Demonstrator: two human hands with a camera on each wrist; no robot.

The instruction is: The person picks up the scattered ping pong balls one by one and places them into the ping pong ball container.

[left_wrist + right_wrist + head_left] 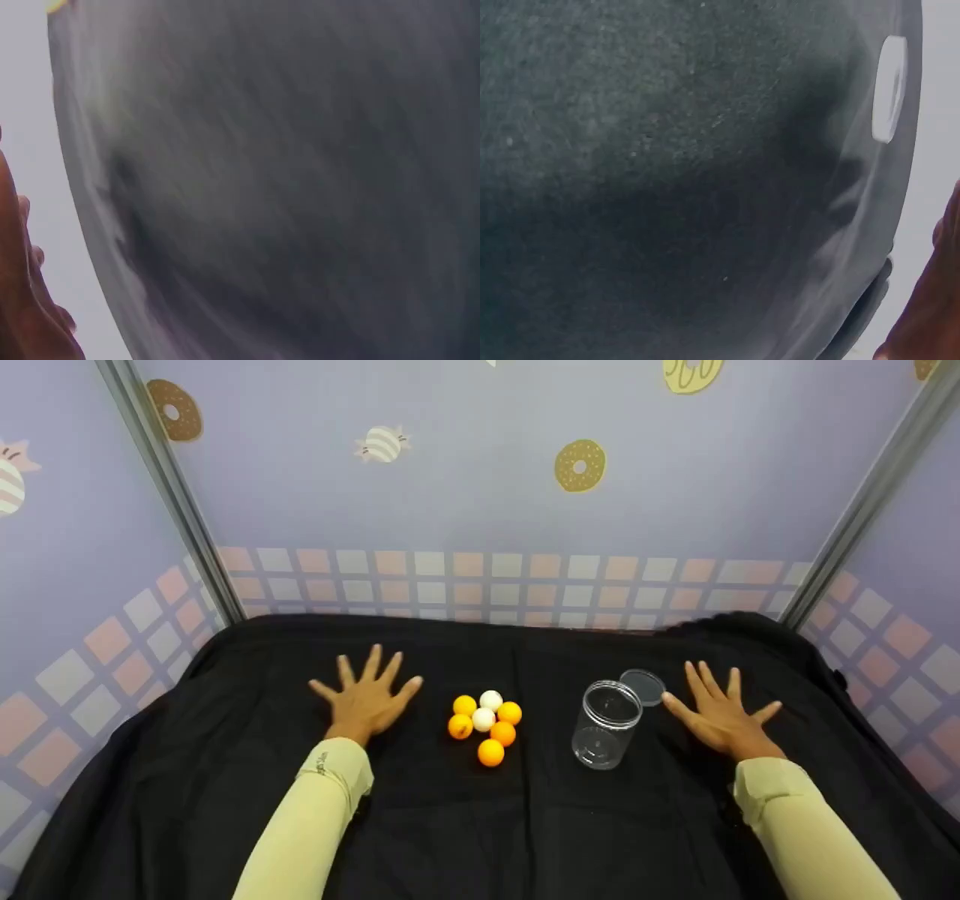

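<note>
Both hands lie flat on a black cloth (480, 825), palms down and fingers spread. My left hand (368, 694) rests left of a cluster of several orange and white ping-pong balls (486, 725). My right hand (721, 711) rests just right of an upright clear plastic jar (606, 724), which stands open with nothing inside. Its clear round lid (643, 687) lies flat behind the jar, close to my right fingertips. The left wrist view shows blurred black cloth (300, 187) and the edge of my hand (22, 300). In the right wrist view the lid (890, 88) appears beyond the cloth.
Purple patterned walls (480, 472) with metal corner posts (172, 487) close in the table on three sides. The black cloth falls off at the left and right edges. Pale yellow sleeves (315, 817) cover both forearms.
</note>
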